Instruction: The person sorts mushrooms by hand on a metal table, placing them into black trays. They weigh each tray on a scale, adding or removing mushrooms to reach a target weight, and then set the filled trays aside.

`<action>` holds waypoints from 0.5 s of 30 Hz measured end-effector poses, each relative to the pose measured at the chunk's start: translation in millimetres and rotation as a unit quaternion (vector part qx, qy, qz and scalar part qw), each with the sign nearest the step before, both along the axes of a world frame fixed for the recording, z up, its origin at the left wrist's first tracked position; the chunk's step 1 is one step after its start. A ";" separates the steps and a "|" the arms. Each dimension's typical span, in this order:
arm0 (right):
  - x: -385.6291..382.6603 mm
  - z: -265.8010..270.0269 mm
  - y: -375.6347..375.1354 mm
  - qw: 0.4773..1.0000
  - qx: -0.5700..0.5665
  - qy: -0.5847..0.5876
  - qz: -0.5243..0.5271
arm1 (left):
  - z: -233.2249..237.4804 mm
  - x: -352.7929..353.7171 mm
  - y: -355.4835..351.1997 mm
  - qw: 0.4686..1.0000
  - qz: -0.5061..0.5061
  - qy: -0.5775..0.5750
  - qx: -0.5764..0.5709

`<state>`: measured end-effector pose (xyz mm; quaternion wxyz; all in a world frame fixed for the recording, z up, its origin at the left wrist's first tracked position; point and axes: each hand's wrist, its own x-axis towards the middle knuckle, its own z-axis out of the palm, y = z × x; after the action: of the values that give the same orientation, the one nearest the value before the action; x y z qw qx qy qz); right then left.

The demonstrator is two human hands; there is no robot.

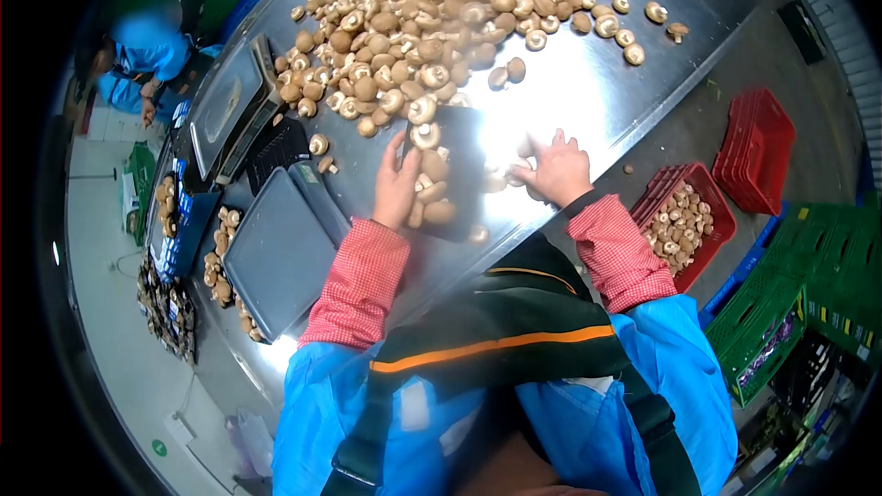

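My left hand (396, 186) grips the left edge of a small black tray (462, 161) on the metal table. Several brown mushrooms (436, 212) lie in it, mostly along its left side, some stem up. Right of the tray, my right hand (562, 172) pinches a pale mushroom (525, 164) between thumb and fingers, partly hidden and blurred by glare. Another mushroom (494, 180) is between that hand and the tray. A large heap of mushrooms (404, 37) spreads over the table beyond both hands.
A scale (230, 115) and stacked grey trays (276, 253) stand left. Filled packs (219, 257) lie beyond them. Red crates (755, 152), one holding mushrooms (680, 225), and green crates (808, 257) stand right, past the table edge. A co-worker in blue (152, 60) is at upper left.
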<state>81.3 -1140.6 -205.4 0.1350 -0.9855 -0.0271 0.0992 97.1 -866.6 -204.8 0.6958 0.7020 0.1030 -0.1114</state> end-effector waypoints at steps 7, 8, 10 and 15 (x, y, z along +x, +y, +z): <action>-35.4 -30.0 22.9 0.979 0.106 -0.026 0.172 | -29.6 -17.7 30.0 0.998 0.056 -0.011 0.027; -34.3 -40.1 18.0 0.979 0.108 -0.021 0.173 | -29.4 -19.1 32.0 0.998 0.060 -0.006 0.024; -24.9 -35.7 18.6 0.983 0.144 0.006 0.114 | -29.0 -21.8 35.0 0.997 0.071 0.006 0.021; -1.8 10.9 25.9 0.952 0.298 -0.038 0.063 | -44.2 -22.7 41.5 0.996 0.076 -0.018 0.036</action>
<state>79.5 -1114.7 -194.6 0.4145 -0.8999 -0.1227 0.0575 74.4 -825.1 -249.0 0.6781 0.7188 0.1475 -0.0412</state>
